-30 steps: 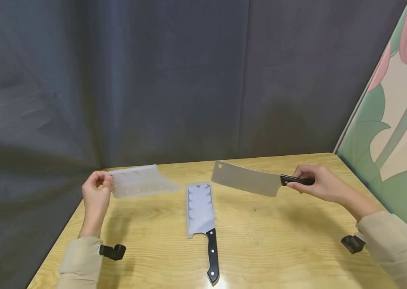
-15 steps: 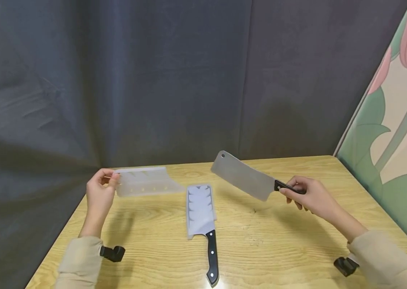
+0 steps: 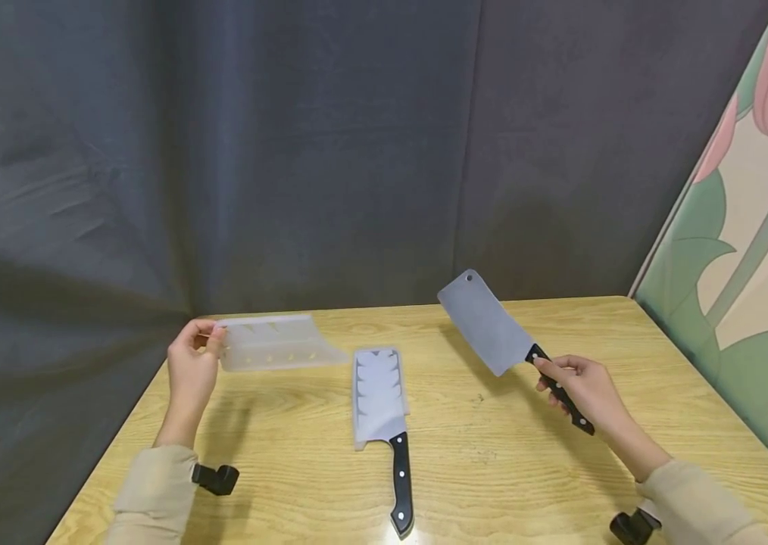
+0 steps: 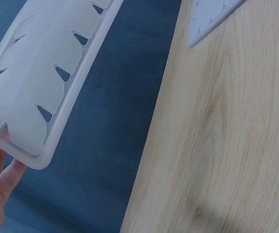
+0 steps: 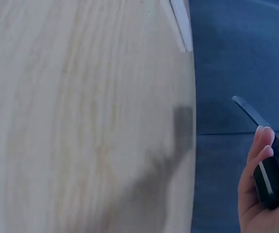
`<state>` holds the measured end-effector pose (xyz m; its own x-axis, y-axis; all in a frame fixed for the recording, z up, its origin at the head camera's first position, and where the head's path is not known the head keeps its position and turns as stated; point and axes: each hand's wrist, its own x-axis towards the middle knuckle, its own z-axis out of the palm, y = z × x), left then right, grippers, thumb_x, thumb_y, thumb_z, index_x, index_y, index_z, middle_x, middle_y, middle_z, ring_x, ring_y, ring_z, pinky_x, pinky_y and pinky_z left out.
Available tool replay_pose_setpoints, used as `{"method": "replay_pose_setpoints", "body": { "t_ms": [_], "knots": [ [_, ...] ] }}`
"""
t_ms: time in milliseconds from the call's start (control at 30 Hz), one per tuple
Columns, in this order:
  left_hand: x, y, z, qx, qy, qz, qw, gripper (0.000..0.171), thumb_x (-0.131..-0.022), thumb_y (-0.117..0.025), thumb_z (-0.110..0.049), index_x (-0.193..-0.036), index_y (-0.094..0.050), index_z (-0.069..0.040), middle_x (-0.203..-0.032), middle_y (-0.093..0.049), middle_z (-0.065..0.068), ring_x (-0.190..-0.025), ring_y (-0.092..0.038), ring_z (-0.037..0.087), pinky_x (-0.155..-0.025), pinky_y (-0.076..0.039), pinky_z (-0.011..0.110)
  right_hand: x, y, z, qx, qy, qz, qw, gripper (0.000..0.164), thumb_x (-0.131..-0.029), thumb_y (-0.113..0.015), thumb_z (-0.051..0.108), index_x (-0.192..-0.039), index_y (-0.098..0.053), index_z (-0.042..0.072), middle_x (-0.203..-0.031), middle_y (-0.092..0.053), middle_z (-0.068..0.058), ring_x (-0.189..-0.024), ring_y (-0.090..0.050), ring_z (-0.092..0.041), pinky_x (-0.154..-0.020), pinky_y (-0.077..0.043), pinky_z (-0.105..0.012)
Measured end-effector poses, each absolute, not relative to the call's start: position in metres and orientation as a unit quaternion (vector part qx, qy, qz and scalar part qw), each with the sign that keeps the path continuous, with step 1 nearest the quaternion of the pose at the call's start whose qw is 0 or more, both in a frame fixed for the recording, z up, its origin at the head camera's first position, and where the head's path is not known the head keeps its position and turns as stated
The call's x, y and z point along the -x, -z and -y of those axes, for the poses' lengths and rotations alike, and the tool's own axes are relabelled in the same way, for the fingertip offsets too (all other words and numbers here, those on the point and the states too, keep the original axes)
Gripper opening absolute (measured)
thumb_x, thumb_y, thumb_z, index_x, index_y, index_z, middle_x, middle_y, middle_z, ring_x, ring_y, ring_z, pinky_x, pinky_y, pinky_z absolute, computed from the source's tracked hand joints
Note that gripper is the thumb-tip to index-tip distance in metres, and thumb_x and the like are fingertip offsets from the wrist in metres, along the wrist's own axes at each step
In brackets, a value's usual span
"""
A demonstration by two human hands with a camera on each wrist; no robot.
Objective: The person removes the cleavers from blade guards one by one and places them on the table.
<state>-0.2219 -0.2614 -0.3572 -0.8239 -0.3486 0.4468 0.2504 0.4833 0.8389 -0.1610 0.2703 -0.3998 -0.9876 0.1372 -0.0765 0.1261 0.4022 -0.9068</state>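
Note:
My left hand [image 3: 195,367] pinches the left end of a translucent white blade sheath [image 3: 282,344], held level above the table's far left. The left wrist view shows tooth-shaped slots along the edges of this sheath [image 4: 42,82]. My right hand [image 3: 585,390] grips the black handle of a bare cleaver [image 3: 482,322], whose blade points up and to the left in the air. Between the hands lies a second cleaver [image 3: 401,484], its blade inside another white sheath [image 3: 379,390] and its handle toward me. In the right wrist view the fingers [image 5: 261,145] curl round the black handle end.
The wooden table [image 3: 288,484] reaches back to a dark curtain [image 3: 329,151]. At the right stands a panel painted with tulips [image 3: 759,288]. A black wrist camera [image 3: 216,478] sits at the left cuff, and another wrist camera [image 3: 632,524] at the right cuff.
The bare cleaver has turned from nearly level to a steep slant, its tip rising and shifting right as my right hand came lower. My left hand and its sheath moved slightly right.

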Motion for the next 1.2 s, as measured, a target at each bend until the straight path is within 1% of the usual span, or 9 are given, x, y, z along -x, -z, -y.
{"method": "replay_pose_setpoints", "body": {
  "t_ms": [100,200,400,667,767,900,1033,1100,1200],
  "knots": [
    [0.222,0.359,0.262,-0.027,0.513,0.806,0.294,0.014,-0.096,-0.065,-0.008,-0.098,-0.064,0.006,-0.078,-0.053,-0.013,-0.069,-0.052,0.002,-0.055,-0.042,0.015,0.161,0.406,-0.271,0.098,-0.557,0.825,-0.012,0.06,-0.096,-0.061,0.049,-0.113,-0.061,-0.009,-0.079,-0.07,-0.006,-0.057,-0.062,-0.016,-0.046,-0.052,-0.032],
    [0.222,0.361,0.263,-0.028,0.516,0.805,0.291,0.015,-0.096,-0.066,-0.009,-0.099,-0.065,0.005,-0.078,-0.053,-0.014,-0.07,-0.052,0.002,-0.054,-0.042,0.015,0.158,0.413,-0.275,0.11,-0.569,0.815,-0.027,0.062,-0.098,-0.059,0.047,-0.116,-0.059,-0.012,-0.078,-0.069,-0.004,-0.056,-0.059,-0.012,-0.046,-0.051,-0.029],
    [0.222,0.365,0.264,-0.032,0.52,0.804,0.288,0.014,-0.096,-0.066,-0.008,-0.099,-0.065,0.005,-0.081,-0.053,-0.014,-0.071,-0.052,0.002,-0.054,-0.043,0.015,0.154,0.428,-0.288,0.135,-0.572,0.808,-0.042,0.058,-0.1,-0.057,0.042,-0.118,-0.058,-0.013,-0.078,-0.069,-0.003,-0.056,-0.06,-0.012,-0.047,-0.052,-0.028],
    [0.224,0.369,0.264,-0.02,0.527,0.797,0.295,0.013,-0.096,-0.063,-0.003,-0.1,-0.063,0.01,-0.08,-0.053,-0.016,-0.07,-0.052,0.002,-0.054,-0.043,0.014,0.152,0.435,-0.298,0.133,-0.58,0.803,-0.047,0.049,-0.102,-0.051,0.026,-0.123,-0.05,-0.018,-0.079,-0.07,-0.005,-0.063,-0.064,-0.013,-0.055,-0.057,-0.03],
    [0.224,0.37,0.263,-0.019,0.522,0.8,0.294,0.013,-0.096,-0.063,-0.003,-0.099,-0.063,0.01,-0.08,-0.053,-0.017,-0.071,-0.053,0.002,-0.055,-0.044,0.014,0.152,0.434,-0.302,0.13,-0.558,0.818,-0.055,0.048,-0.102,-0.053,0.026,-0.119,-0.053,-0.019,-0.081,-0.07,-0.009,-0.066,-0.066,-0.015,-0.058,-0.057,-0.031],
    [0.223,0.37,0.261,-0.02,0.512,0.809,0.287,0.013,-0.096,-0.063,-0.004,-0.099,-0.063,0.009,-0.081,-0.054,-0.013,-0.072,-0.053,0.002,-0.055,-0.044,0.014,0.154,0.431,-0.307,0.113,-0.449,0.885,-0.049,0.052,-0.099,-0.059,0.035,-0.109,-0.064,-0.016,-0.091,-0.071,-0.018,-0.074,-0.063,-0.017,-0.062,-0.052,-0.028],
    [0.223,0.371,0.259,-0.019,0.509,0.814,0.28,0.012,-0.096,-0.064,-0.004,-0.099,-0.064,0.008,-0.082,-0.055,-0.008,-0.072,-0.053,0.002,-0.056,-0.045,0.014,0.155,0.428,-0.309,0.094,-0.373,0.922,-0.041,0.054,-0.096,-0.063,0.04,-0.106,-0.069,-0.013,-0.1,-0.069,-0.025,-0.078,-0.06,-0.019,-0.063,-0.048,-0.029],
    [0.223,0.371,0.258,-0.017,0.509,0.815,0.277,0.012,-0.096,-0.065,-0.004,-0.099,-0.065,0.007,-0.083,-0.056,-0.007,-0.072,-0.054,0.002,-0.056,-0.045,0.014,0.156,0.428,-0.31,0.085,-0.367,0.925,-0.04,0.051,-0.095,-0.065,0.037,-0.102,-0.07,-0.013,-0.093,-0.07,-0.021,-0.074,-0.059,-0.019,-0.061,-0.048,-0.029],
    [0.223,0.371,0.256,-0.014,0.508,0.816,0.275,0.011,-0.095,-0.066,-0.004,-0.099,-0.066,0.007,-0.083,-0.056,-0.005,-0.072,-0.054,0.002,-0.056,-0.045,0.014,0.154,0.431,-0.31,0.078,-0.366,0.927,-0.039,0.045,-0.093,-0.069,0.034,-0.097,-0.073,-0.011,-0.08,-0.07,-0.01,-0.067,-0.056,-0.015,-0.057,-0.046,-0.027]
  ]
}}
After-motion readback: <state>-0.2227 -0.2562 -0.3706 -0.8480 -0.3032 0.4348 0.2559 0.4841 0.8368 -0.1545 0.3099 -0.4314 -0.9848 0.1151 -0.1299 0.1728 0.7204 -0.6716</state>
